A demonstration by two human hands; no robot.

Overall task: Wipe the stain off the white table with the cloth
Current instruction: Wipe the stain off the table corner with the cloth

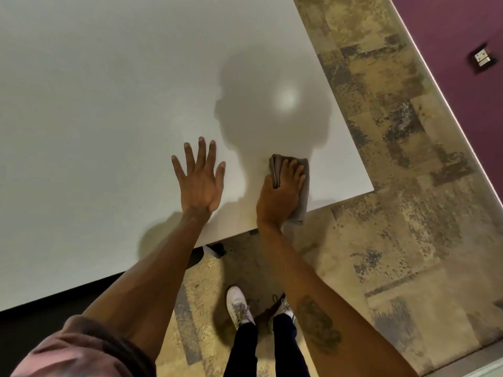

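A folded grey-brown cloth lies near the white table's front right corner. My right hand presses flat on top of the cloth and grips its folded edge. A faint yellowish stain shows just left of the cloth's far end, and a pale yellowish smear runs beside my right wrist toward the table's edge. My left hand rests flat on the table to the left of the cloth, fingers spread, holding nothing.
My head's shadow falls on the table past the cloth. The table's front edge runs just below both wrists, and its right edge is close to the cloth. Patterned carpet, my feet and a purple wall lie beyond.
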